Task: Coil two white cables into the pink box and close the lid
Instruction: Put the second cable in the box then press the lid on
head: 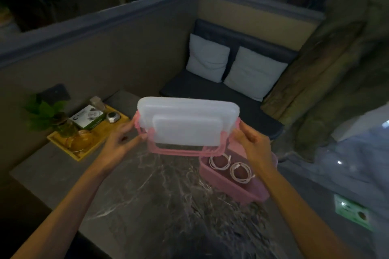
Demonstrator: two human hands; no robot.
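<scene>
On the left, a yellow tray (pixel 63 143) held a small plant (pixel 45 114) and a white-and-green packet (pixel 88 119) whose print was too blurred to read. The left hand (pixel 121 141) had its grip closed on the lid's (pixel 187 124) left end. The lid was raised above the marble worktop (pixel 147 191), tilted, long axis left to right. The right hand (pixel 253 145) gripped its right end. Lower right, the pink box (pixel 227 185) stood open with two coiled white cables (pixel 220 161) side by side inside.

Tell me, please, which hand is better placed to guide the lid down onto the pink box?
The right hand: it grips the lid end directly above the pink box; the left hand holds the far end.
</scene>
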